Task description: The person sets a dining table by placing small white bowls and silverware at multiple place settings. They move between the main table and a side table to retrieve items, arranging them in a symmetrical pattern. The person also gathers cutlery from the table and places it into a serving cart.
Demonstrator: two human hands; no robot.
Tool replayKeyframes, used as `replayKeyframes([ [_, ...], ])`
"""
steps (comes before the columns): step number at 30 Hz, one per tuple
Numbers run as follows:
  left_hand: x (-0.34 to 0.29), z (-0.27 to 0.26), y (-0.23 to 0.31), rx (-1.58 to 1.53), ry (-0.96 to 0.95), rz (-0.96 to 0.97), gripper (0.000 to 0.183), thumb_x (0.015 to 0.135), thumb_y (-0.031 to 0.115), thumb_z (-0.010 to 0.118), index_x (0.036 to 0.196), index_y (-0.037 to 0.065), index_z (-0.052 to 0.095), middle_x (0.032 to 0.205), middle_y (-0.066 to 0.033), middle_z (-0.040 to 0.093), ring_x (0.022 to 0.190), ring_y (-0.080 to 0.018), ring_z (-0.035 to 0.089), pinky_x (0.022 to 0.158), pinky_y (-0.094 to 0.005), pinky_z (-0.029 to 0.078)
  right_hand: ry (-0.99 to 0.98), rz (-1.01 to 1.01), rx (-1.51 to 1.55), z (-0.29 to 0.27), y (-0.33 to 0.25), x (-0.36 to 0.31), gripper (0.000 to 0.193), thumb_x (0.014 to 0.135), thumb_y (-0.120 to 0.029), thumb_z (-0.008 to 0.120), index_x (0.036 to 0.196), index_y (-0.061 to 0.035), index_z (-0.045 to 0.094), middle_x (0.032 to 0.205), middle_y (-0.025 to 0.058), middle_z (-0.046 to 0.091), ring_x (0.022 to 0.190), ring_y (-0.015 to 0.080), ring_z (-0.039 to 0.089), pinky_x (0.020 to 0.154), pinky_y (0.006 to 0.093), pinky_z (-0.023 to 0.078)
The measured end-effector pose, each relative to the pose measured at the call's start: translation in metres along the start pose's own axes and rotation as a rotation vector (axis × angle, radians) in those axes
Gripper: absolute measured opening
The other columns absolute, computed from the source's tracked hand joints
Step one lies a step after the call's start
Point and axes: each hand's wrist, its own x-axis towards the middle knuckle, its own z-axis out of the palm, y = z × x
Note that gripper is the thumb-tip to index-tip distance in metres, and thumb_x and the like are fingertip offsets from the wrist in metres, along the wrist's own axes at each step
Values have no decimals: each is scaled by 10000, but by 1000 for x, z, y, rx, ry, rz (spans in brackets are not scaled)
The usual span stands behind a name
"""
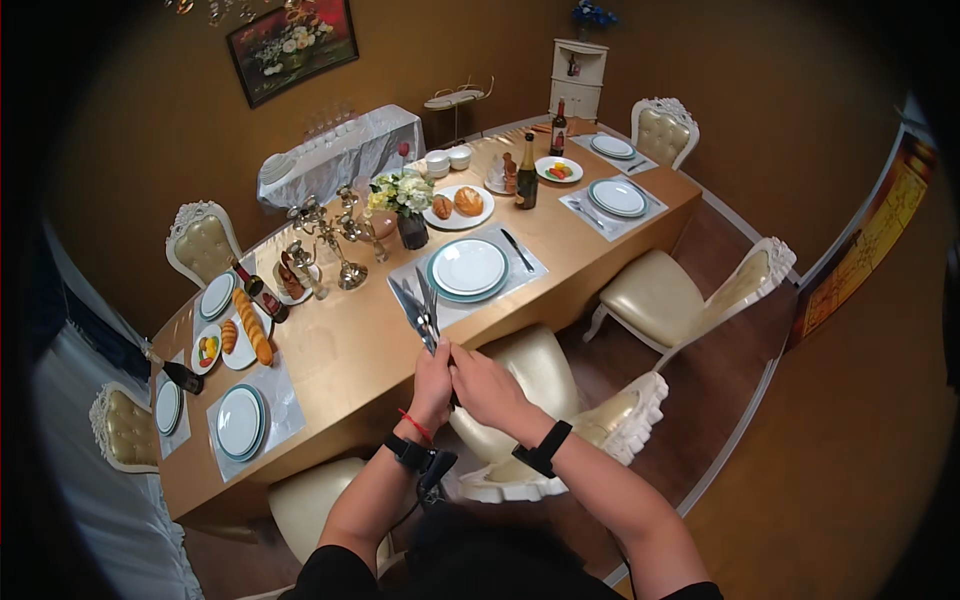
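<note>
Both of my hands meet above the table's near edge, in front of a chair. My left hand (pixel 432 385) is closed around the handles of a bundle of cutlery (pixel 424 318), whose knife blades and fork heads point up and away from me. My right hand (pixel 488 388) is closed against the same handles, touching the left; its fingertips are partly hidden. Just beyond lies a silver placemat (pixel 526 266) with a white plate (pixel 470 266) stacked on a teal-rimmed one. A black-handled table knife (pixel 518 250) rests to the right of the plates.
Along the table stand a candelabra (pixel 345 268), a flower vase (pixel 412 230), a bread plate (pixel 470 218) and a dark bottle (pixel 526 175). At the left lies a baguette (pixel 252 328). Cream chairs (pixel 530 375) surround the table. A cloth-covered side table (pixel 345 155) holds dishes and glasses.
</note>
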Motion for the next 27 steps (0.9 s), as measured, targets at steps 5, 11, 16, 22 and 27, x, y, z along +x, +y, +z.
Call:
replayKeyframes([
  [5,-26,76,9,91,-98,-19,282,1034,326,412,862,112,479,598,-5,497,434,-120,483,368,-277,395,4,-52,15,-74,26,-31,250,939,-178,481,1106,5,509,917,244,618,855,436,602,759,523,478],
  [11,-18,151,8,140,-58,-24,343,1028,338,410,784,103,467,524,-8,468,356,-118,441,297,-271,333,16,-72,59,-122,79,-35,386,938,-179,489,1281,-4,468,995,224,623,903,422,601,767,502,488],
  [16,20,211,-35,177,-130,-73,300,1017,304,447,827,74,475,600,4,472,491,-95,471,426,-274,382,-37,-17,-23,-163,151,-34,412,927,-166,499,1302,3,470,995,225,619,875,419,606,740,499,495],
  [22,81,305,-98,28,-91,-62,287,1016,339,446,859,99,431,517,-19,469,334,-132,443,274,-273,327,-46,60,-52,-217,243,-14,394,915,-141,504,1284,-2,496,871,222,607,851,424,592,738,500,478],
  [27,125,340,-147,161,12,15,283,1009,344,450,882,91,459,621,-18,489,403,-111,470,303,-271,350,-115,53,12,-245,292,12,344,887,-75,526,1220,8,540,899,261,616,851,443,590,740,481,469],
])
